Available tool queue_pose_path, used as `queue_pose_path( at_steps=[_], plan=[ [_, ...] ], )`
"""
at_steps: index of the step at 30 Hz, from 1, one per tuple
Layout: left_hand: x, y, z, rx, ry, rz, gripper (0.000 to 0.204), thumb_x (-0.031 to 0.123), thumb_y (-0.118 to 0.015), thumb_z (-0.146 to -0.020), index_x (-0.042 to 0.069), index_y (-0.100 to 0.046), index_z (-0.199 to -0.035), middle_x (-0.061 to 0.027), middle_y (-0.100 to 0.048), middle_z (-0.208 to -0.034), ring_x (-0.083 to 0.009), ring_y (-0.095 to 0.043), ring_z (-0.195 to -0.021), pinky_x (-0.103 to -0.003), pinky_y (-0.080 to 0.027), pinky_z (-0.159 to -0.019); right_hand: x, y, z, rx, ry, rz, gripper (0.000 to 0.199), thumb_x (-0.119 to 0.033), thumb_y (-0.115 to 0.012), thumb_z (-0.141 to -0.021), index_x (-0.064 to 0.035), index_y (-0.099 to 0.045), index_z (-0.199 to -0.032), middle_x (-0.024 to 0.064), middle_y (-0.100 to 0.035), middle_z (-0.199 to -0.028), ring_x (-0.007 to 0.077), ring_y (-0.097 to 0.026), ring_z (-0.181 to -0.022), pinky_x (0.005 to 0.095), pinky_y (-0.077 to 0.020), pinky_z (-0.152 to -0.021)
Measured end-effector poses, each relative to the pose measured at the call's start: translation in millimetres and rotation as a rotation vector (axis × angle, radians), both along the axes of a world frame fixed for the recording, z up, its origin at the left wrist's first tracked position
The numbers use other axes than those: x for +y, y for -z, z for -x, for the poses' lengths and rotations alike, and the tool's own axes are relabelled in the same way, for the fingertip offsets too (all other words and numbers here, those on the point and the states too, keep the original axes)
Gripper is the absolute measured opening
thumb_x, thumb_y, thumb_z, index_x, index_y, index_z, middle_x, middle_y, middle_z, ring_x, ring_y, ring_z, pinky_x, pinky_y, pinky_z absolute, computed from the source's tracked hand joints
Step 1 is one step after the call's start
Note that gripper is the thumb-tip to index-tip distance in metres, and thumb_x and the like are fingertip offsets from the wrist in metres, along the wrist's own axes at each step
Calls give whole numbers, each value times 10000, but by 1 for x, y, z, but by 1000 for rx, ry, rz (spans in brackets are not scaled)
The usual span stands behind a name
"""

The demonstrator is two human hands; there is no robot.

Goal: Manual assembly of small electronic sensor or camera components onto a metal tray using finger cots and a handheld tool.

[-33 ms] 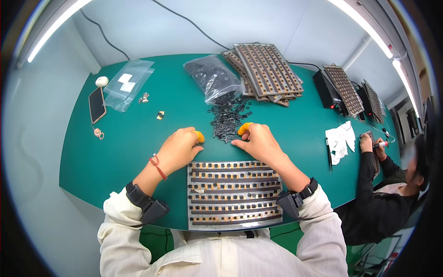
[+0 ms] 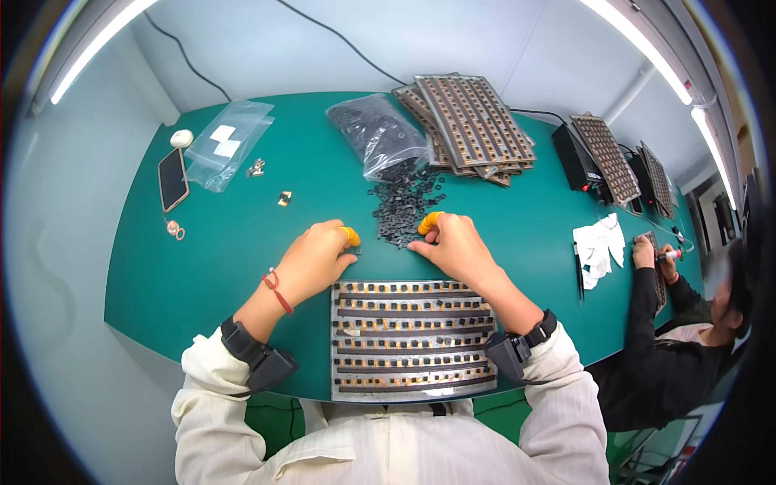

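Observation:
My left hand [image 2: 317,249], with a yellow finger cot on its index finger, is closed in a loose pinch just left of a pile of small black square frames [image 2: 398,212]. Something tiny shows at its fingertips, too small to make out. At the pile's right edge my right hand [image 2: 454,245], also wearing a yellow cot, has its fingers curled and thumb beside the pieces. Whatever it grips is hidden. In front of me lies a metal tray [image 2: 414,333] with rows of small gold parts, many bearing black pieces.
Behind the pile lies an open clear bag [image 2: 376,133] of black pieces, beside stacked trays [image 2: 473,121]. A phone [image 2: 172,182], empty plastic bags [image 2: 230,145] and small metal parts [image 2: 284,198] lie left. At right, a co-worker [image 2: 675,323] works near tweezers [image 2: 579,273] and white cloth [image 2: 600,249].
The view has shifted slightly. Both hands keep nearly the same pose beside the pile.

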State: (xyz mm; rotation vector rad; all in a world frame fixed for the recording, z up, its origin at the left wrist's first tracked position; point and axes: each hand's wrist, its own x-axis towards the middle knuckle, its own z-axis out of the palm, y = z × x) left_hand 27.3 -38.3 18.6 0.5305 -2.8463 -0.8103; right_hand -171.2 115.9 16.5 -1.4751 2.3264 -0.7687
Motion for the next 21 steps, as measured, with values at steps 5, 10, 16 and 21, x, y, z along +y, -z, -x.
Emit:
queue_pose_path(
  at_steps=[5,10,16,21],
  plan=[
    [0,10,-15,88,-73,-28,245,47,-731,-801,-37,-691,-1028,-139,-641,-931,-260,-677,-832,-356,-550,-739,-4,-6,-6,-83,-37,-123,216,-127,-763,-795,67,-717,-879,134,-706,-709,206,-680,-620,322,-539,-602],
    [8,10,-14,99,-58,-65,247,39,-728,-801,-32,-692,-1036,-138,-641,-914,-259,-675,-818,-358,-546,-728,17,-6,-9,-65,-124,-140,204,-113,-739,-812,68,-726,-906,164,-701,-714,220,-688,-627,327,-546,-606],
    [9,11,-2,148,-63,-27,166,72,-726,-806,-26,-718,-939,-128,-646,-833,-280,-665,-730,-365,-539,-685,23,-14,5,-17,-96,-40,175,-97,-719,-837,40,-737,-944,192,-711,-774,254,-695,-659,335,-551,-626],
    [12,10,3,97,-76,144,129,94,-720,-805,-15,-726,-873,-122,-657,-820,-298,-653,-707,-396,-528,-654,34,-14,18,-10,-58,-11,170,-62,-704,-834,72,-723,-937,215,-709,-792,290,-714,-705,352,-572,-661]
  ],
)
